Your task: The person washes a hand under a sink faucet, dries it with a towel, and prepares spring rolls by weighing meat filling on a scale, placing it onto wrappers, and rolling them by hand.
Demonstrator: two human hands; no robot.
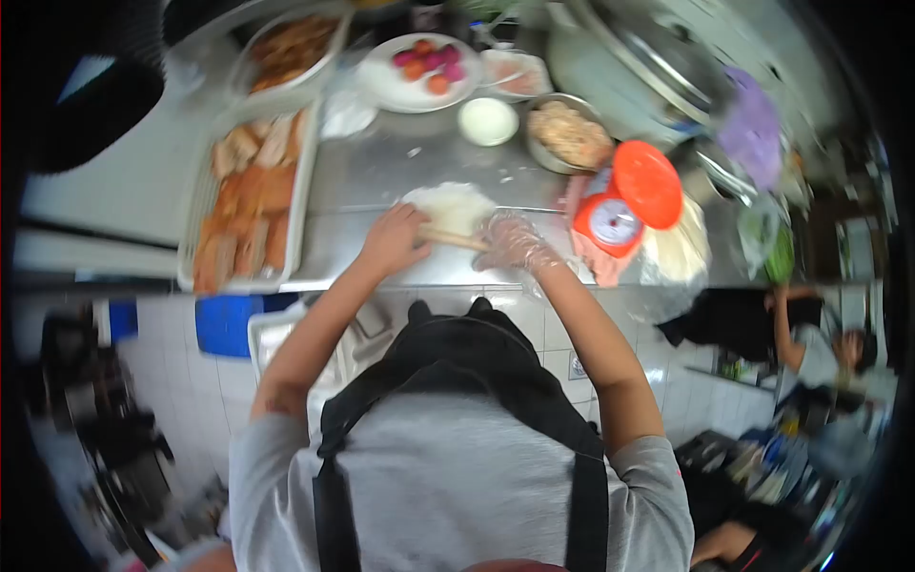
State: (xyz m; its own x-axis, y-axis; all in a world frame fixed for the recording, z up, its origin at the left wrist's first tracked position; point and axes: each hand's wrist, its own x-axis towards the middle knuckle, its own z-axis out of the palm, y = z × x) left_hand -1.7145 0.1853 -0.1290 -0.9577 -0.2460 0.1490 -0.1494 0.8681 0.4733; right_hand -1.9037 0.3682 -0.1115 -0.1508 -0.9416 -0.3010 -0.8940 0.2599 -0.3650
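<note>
Left hand (pixel 396 238), gloved right hand (pixel 513 240) grip pin (pixel 455 237) ends, likely for even pressure; dough (pixel 450 203) at 12 o'clock.

Open counter (pixel 372 167) — beyond dough (pixel 453 205), scale (pixel 610 221) (orange) blocking right, tray (pixel 303 191) left

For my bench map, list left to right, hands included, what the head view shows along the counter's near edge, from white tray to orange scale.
White tray, left hand, rolling pin, right hand, orange scale.
</note>
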